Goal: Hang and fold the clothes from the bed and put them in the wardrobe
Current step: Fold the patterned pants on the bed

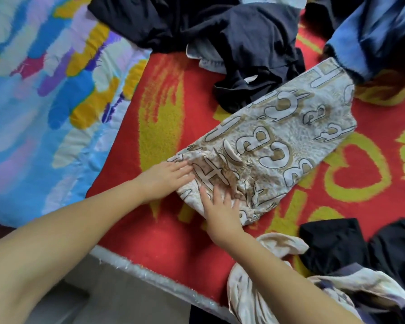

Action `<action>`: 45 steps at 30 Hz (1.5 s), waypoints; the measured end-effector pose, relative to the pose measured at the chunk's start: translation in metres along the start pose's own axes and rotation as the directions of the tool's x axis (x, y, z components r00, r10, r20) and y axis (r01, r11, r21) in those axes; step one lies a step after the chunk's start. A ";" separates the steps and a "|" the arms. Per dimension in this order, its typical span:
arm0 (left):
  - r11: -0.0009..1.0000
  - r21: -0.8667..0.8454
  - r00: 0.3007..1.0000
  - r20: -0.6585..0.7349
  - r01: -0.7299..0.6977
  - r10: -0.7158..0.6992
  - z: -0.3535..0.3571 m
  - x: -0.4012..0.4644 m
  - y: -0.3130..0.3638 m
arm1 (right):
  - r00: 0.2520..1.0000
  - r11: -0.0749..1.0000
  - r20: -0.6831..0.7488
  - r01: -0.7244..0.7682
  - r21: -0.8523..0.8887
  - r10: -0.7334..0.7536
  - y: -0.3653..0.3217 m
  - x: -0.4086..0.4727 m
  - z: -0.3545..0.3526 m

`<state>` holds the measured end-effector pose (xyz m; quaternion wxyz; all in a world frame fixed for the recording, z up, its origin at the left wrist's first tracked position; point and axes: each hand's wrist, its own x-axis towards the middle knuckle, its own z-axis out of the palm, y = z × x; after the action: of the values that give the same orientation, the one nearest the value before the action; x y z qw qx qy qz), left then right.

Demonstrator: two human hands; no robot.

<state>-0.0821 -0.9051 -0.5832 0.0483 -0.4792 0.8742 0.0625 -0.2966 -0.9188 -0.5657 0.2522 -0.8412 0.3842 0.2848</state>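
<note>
A beige garment printed with big pale letters [278, 134] lies stretched diagonally across the red and yellow bed cover [173, 230]. Its near end is bunched and wrinkled. My left hand [166, 178] lies flat with straight fingers on the garment's left corner. My right hand [220, 206] presses flat on the near edge, fingers spread. Neither hand grips the cloth.
A dark navy pile [220, 38] lies at the far side, blue denim [379, 36] at the far right. Black clothes [351, 249] and a cream crumpled garment [267, 291] sit near right. A colourful quilt [45, 90] covers the left. The bed edge [131, 267] runs below.
</note>
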 end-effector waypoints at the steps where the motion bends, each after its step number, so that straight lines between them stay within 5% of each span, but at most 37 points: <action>1: 1.000 0.002 1.000 -0.011 -0.016 0.016 -0.006 -0.002 0.006 | 0.997 0.998 0.046 0.064 0.018 -0.064 0.011 -0.006 -0.006; 4: 0.989 -0.078 0.991 0.048 -0.124 0.128 -0.033 -0.015 0.032 | 0.940 0.952 0.189 0.256 0.166 -0.285 0.042 -0.032 -0.016; 6: 0.979 -0.167 0.959 0.236 -0.118 0.156 -0.059 -0.020 0.054 | 0.890 0.907 0.261 0.293 0.303 -0.375 0.054 -0.058 -0.023; 9: 0.920 -0.380 0.845 0.520 0.099 0.124 -0.095 -0.008 0.069 | 0.877 0.858 0.289 0.225 0.462 -0.385 0.070 -0.084 -0.039; 13: 0.532 -0.694 0.856 0.502 0.485 -0.125 -0.109 0.039 0.032 | 0.978 0.766 0.161 -0.002 0.642 -0.132 0.120 -0.072 -0.071; 16: 0.211 -0.773 0.774 0.490 0.599 -0.402 -0.094 0.080 0.000 | 0.996 0.645 0.068 -0.087 0.759 0.055 0.149 -0.045 -0.092; 20: 0.107 -0.760 0.567 0.375 0.641 -0.733 -0.066 0.134 -0.013 | 0.918 0.691 -0.133 -0.180 0.700 0.374 0.158 -0.006 -0.084; 21: 0.134 -0.752 0.533 0.318 0.645 -0.784 -0.063 0.139 -0.009 | 0.862 0.733 -0.238 -0.202 0.649 0.448 0.154 -0.003 -0.079; 23: 0.463 -0.664 0.620 0.001 0.587 -0.784 -0.063 0.136 0.008 | 0.744 0.823 -0.464 -0.200 0.531 0.480 0.138 -0.011 -0.072; 25: 0.826 -0.436 0.824 -0.269 0.357 -0.499 -0.060 0.123 0.034 | 0.722 0.938 -0.622 -0.109 0.329 0.302 0.111 -0.028 -0.055; 27: 0.981 -0.180 0.949 -0.288 0.078 -0.128 -0.044 0.102 0.057 | 0.826 0.991 -0.552 -0.057 0.121 0.115 0.086 -0.040 -0.024; 28: 0.997 -0.080 0.980 -0.198 0.009 -0.025 -0.031 0.088 0.064 | 0.894 0.995 -0.437 -0.073 0.073 0.098 0.080 -0.045 -0.009; 30: 0.999 -0.026 0.998 0.052 0.033 -0.032 -0.014 0.067 0.066 | 0.952 0.988 -0.269 -0.130 0.081 0.148 0.086 -0.041 0.008; 34: 0.968 0.030 0.868 0.436 0.248 -0.235 -0.006 0.081 0.055 | 0.967 0.969 -0.055 -0.247 0.008 0.248 0.101 -0.014 0.000; 41: 0.962 0.055 0.837 0.482 0.268 -0.260 -0.032 0.099 0.060 | 0.974 0.976 0.068 -0.213 -0.051 0.217 0.096 -0.021 -0.034; 45: 0.919 -0.275 0.710 0.704 0.282 -0.007 -0.077 0.112 0.049 | 0.942 0.961 0.324 -0.006 0.277 -0.087 0.121 -0.043 -0.082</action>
<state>-0.1851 -0.9845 -0.5206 0.2859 -0.4894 0.7243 0.3926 -0.3918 -1.0197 -0.5038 0.4334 -0.7457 0.3542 0.3614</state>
